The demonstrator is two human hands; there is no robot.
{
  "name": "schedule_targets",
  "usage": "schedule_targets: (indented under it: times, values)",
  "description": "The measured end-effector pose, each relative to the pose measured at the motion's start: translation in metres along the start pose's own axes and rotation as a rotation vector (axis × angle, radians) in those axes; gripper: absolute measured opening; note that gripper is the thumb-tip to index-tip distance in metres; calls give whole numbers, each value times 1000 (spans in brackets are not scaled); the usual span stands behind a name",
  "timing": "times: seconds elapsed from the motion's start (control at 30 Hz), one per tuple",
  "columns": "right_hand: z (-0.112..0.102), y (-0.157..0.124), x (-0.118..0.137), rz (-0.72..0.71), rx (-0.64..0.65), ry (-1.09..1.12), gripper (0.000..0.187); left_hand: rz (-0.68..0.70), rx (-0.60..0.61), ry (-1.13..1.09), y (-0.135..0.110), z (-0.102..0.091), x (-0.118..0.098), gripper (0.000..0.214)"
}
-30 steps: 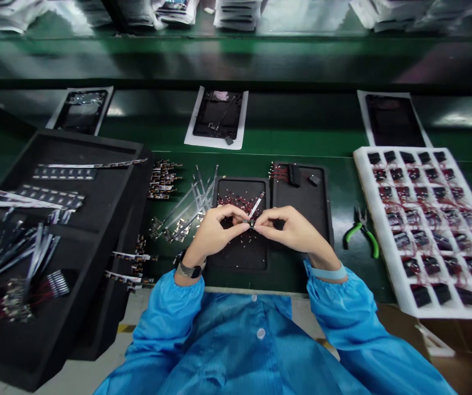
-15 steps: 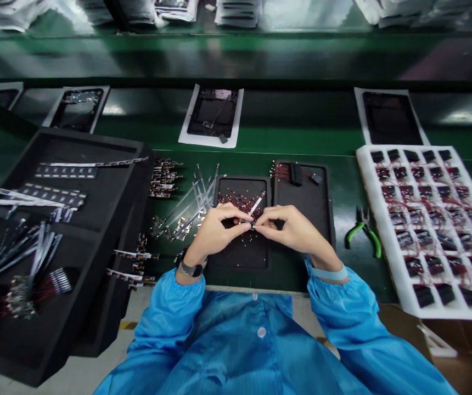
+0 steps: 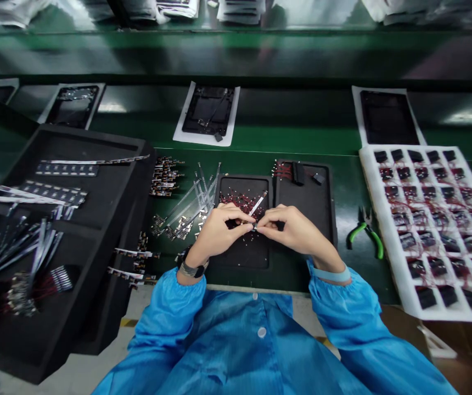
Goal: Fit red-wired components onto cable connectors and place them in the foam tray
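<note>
My left hand (image 3: 223, 229) pinches the lower end of a small flex cable (image 3: 258, 203), whose pale strip slants up and to the right. The fingertips of my right hand (image 3: 293, 227) close on the same end from the other side. What lies exactly between the fingertips is mostly hidden. Below both hands is a shallow black tray (image 3: 242, 258), with a heap of small red-wired parts (image 3: 234, 198) in its far half and tiny pale bits scattered about. More flex cables with small circuit boards (image 3: 184, 225) lie left of this tray.
A second black tray (image 3: 305, 208) adjoins on the right. Green-handled pliers (image 3: 365, 231) lie beside a white foam tray (image 3: 400, 299) of black, red-wired components. Large black bins (image 3: 108, 219) with strips stand left. Tablet housings (image 3: 209, 112) on white sheets lie along the back.
The tablet housings at the back have shifted slightly left. My hands stay almost in place, still pinching the flex cable; the view has shifted a little.
</note>
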State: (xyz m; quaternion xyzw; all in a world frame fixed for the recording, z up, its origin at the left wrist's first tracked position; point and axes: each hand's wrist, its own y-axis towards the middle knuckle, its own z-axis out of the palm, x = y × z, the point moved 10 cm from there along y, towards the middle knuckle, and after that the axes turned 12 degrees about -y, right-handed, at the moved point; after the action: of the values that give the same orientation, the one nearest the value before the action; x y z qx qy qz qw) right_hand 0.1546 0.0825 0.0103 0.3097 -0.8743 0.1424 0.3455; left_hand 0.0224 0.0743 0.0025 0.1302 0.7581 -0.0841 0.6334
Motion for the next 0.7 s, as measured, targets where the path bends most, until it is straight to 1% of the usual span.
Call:
schedule_targets:
  times: [0.2, 0.37, 0.53, 0.7]
  values:
    - [0, -1, 2, -26, -27, -103, 13, -6, -33, 19, 0, 0, 1, 8]
    - [1, 0, 0, -4, -46, -83, 13, -18, -46, 15, -1, -1, 4, 7]
    - [0, 0, -4, 54, -46, 27, 14, -18, -43, -18, -2, -5, 4, 8]
    - [5, -1, -10, 128, 24, 231, 19, 10, -18, -63, -1, -5, 0, 7]
